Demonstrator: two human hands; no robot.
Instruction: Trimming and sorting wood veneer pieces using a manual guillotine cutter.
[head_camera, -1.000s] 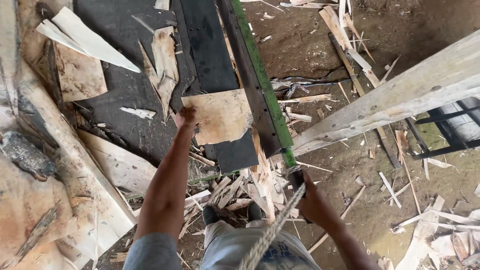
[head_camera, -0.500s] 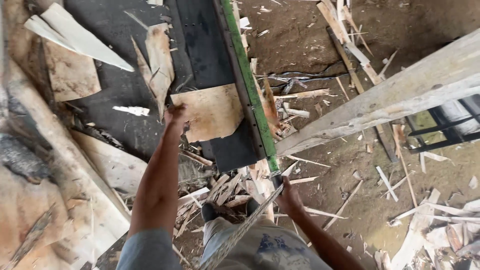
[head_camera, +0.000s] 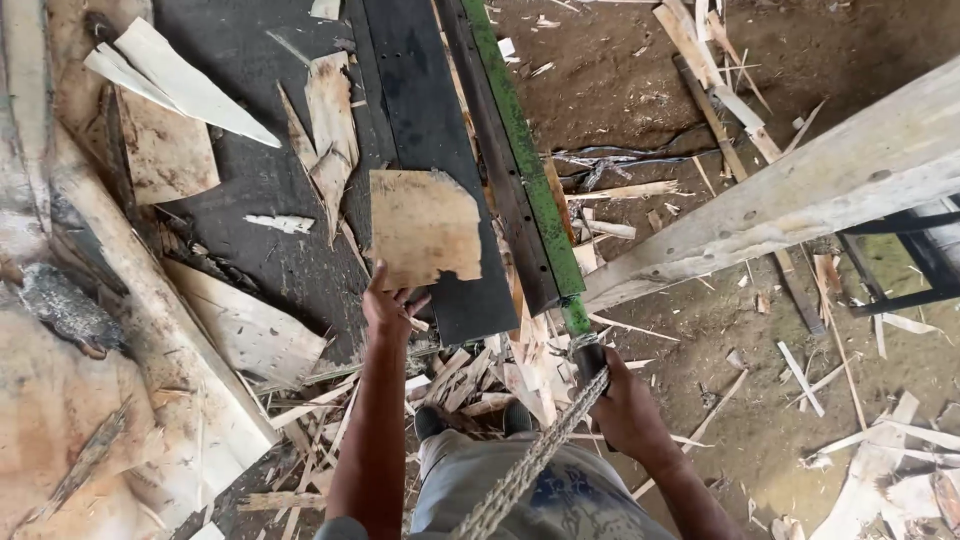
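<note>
My left hand (head_camera: 385, 306) grips the near edge of a thin pale wooden sheet (head_camera: 424, 226) that lies flat on a black platform (head_camera: 425, 130). My right hand (head_camera: 622, 405) is closed around the dark handle at the near end of a long green lever bar (head_camera: 525, 165) that runs away along the platform's right side. A twisted rope (head_camera: 530, 462) stretches from that handle down toward my body. My feet stand among wood scraps below the platform.
A thick pale timber beam (head_camera: 800, 195) slants across the right. Torn veneer sheets (head_camera: 160, 150) and splinters (head_camera: 330, 110) lie on the black surface at left. Rough logs (head_camera: 120, 300) fill the left side. Scraps (head_camera: 480, 380) litter the dirt floor.
My left hand has pulled back toward me along the sheet's near edge. My right hand stays on the lever handle; the view has shifted slightly.
</note>
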